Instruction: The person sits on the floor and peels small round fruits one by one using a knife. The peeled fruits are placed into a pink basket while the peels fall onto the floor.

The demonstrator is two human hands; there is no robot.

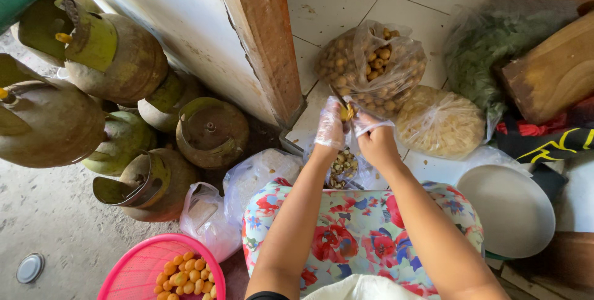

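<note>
Ahead of both hands, on the tiled floor (346,3), lies the open clear bag of brown round fruit (374,65); just right of it rests a knotted bag of pale peeled pieces (439,124), and farther right a large bag of green leaves (495,46) and a wooden block (554,74). Left of the grip, a wooden door post (263,40) and a cluster of worn green gas cylinders (124,59) close off that side. Open room is narrow: bare tile shows only beyond the bags. Nearer the person, a grey round plate (510,210) lies to the right and a pink basket (148,269) of orange peeled fruit to the lower left.

The left hand (330,128), in a thin plastic glove, pinches one small fruit (348,112) between its fingertips. The right hand (376,142), with plastic film at the wrist, is closed against the same fruit; a blade cannot be confirmed. Below the hands a bag of dark shells (342,167) sits open.

Handling judgement: the fruit is light, firm-shelled, round and likely to roll or slip under the glove. Hold it at its widest part, over the shell bag.
</note>
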